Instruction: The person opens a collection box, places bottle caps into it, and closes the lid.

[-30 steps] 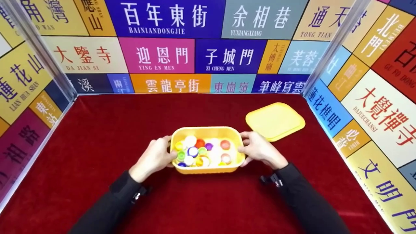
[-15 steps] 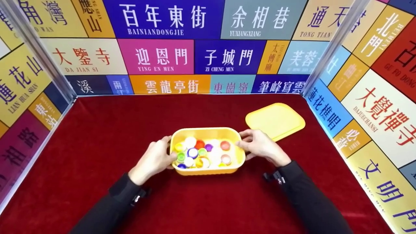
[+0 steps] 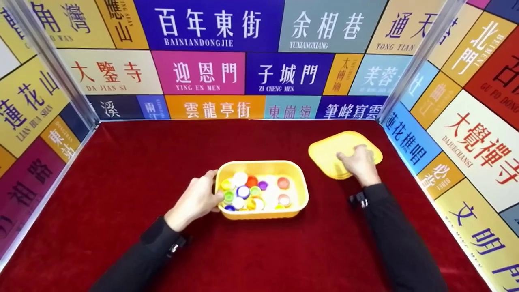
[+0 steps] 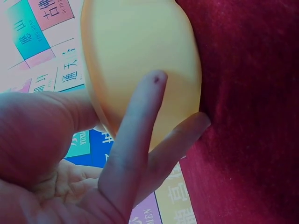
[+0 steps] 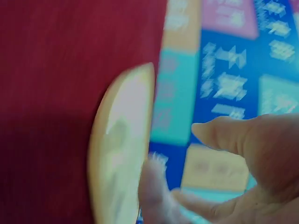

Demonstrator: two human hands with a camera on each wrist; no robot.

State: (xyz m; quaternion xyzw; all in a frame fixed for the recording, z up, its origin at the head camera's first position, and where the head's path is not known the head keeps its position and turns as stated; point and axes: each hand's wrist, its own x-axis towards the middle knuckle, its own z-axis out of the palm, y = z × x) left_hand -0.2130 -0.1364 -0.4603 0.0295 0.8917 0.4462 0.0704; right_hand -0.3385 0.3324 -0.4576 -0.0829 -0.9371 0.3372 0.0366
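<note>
A yellow plastic container with rounded corners sits on the table, its top uncovered. Inside lie several bottle caps in white, red, blue, green, yellow and purple. My left hand grips the container's left end, the thumb at the rim and fingers along the outer wall, as the left wrist view shows. At the right, the matching yellow lid lies flat. My right hand hovers over the lid's right part, thumb and fingers spread. In the right wrist view the hand looks apart from the lid, though blurred.
Dark red cloth covers the table. Upright panels printed with coloured signs stand along its back, left and right sides, joined by metal corner posts.
My right hand has let go of the container's right end and moved right and away from me, over the lid. The left hand keeps its grip; the container stays nearly in place.
</note>
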